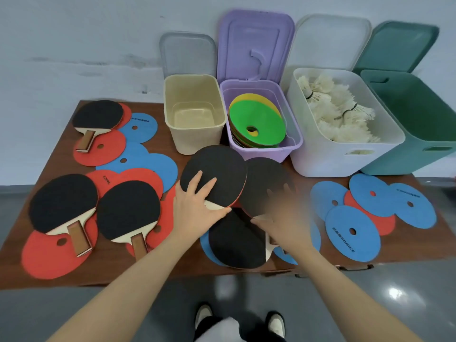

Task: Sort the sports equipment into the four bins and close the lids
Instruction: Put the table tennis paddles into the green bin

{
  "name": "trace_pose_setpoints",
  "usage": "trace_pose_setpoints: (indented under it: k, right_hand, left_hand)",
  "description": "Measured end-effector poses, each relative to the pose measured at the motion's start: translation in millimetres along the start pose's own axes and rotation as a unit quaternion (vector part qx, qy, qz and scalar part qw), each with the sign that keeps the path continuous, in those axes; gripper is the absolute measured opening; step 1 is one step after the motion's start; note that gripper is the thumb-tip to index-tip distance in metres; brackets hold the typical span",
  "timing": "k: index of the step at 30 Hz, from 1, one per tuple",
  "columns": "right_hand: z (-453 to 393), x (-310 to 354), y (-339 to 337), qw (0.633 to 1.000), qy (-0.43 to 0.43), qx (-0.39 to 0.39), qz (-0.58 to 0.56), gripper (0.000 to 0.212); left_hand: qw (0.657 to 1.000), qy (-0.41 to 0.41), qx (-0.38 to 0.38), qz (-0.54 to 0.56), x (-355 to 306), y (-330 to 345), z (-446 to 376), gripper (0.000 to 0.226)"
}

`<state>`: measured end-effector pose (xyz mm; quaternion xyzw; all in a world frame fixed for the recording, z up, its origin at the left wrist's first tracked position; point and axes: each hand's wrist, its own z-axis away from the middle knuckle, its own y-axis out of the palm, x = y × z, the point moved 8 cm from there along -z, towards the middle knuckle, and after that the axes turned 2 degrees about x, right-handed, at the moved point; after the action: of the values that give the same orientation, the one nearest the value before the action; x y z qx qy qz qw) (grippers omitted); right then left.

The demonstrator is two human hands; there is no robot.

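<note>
Centre frame: your left hand (pixel 197 206) pinches a black paddle (pixel 217 171) just before the purple bin (pixel 293 144); your right hand (pixel 281 213) is blurred, fingers spread over another paddle (pixel 264 178), grip unclear.

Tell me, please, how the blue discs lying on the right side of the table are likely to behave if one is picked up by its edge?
The blue discs look very thin and lie flat, overlapping, so one will probably feel light and may flex or droop. Flush against the table, an edge could be hard to pinch; sliding it to the rim may help. It seems unlikely to roll.
</note>
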<state>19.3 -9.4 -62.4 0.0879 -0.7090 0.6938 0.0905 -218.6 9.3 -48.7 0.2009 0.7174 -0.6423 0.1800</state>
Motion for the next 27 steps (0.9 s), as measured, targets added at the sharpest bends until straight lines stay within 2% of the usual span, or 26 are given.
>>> trace_pose_setpoints:
  k: [6, 11, 17, 23, 27]
  right_hand:
    - [-15, -3, -63, 0.992, -0.078, -0.098, -0.032, 0.081]
    - [-29, -26, -125, 0.976, -0.122, -0.174, -0.046, 0.079]
    - [-44, -90, -185, 0.966, -0.145, -0.208, -0.061, 0.079]
    - [-55, -159, -233, 0.957, -0.155, -0.241, -0.049, 0.082]
    - [-73, -196, -245, 0.96, -0.145, -0.235, -0.042, 0.084]
  left_hand:
    - [0.989, 0.066, -0.131, -0.007, -51, -49, -10, 0.077]
    - [0.976, 0.066, -0.206, -0.007, -114, -73, -25, 0.077]
    - [0.976, 0.028, -0.215, -0.007, -200, -58, -33, 0.084]
    - [0.971, 0.044, -0.236, -0.015, -278, -34, -50, 0.081]
    - [0.969, 0.06, -0.24, -0.02, -314, -25, -65, 0.082]
